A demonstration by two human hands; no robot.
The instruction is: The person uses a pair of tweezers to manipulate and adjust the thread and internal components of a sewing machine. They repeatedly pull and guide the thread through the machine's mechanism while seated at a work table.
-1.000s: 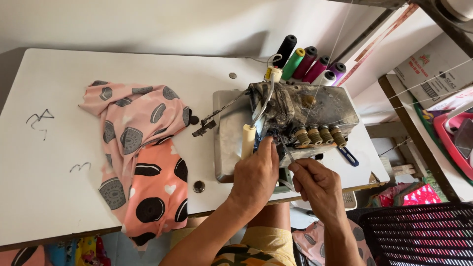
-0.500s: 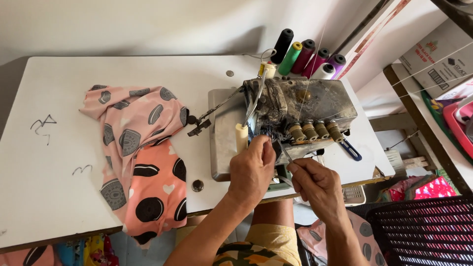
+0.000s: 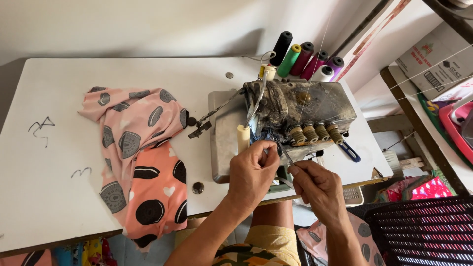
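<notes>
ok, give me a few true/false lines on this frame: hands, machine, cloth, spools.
1. The right hand holds tweezers. True.
2. The left hand rests on the pink cloth. False: it is at the front of the sewing machine, apart from the cloth.
3. The thread spools stand behind the machine. True.
4. The cloth lies right of the machine. False: it lies left of it, draped over the front edge of the white table.

The left hand (image 3: 252, 172) hides the sewing machine's (image 3: 295, 116) needle area, and any thread there is too fine to see.
</notes>
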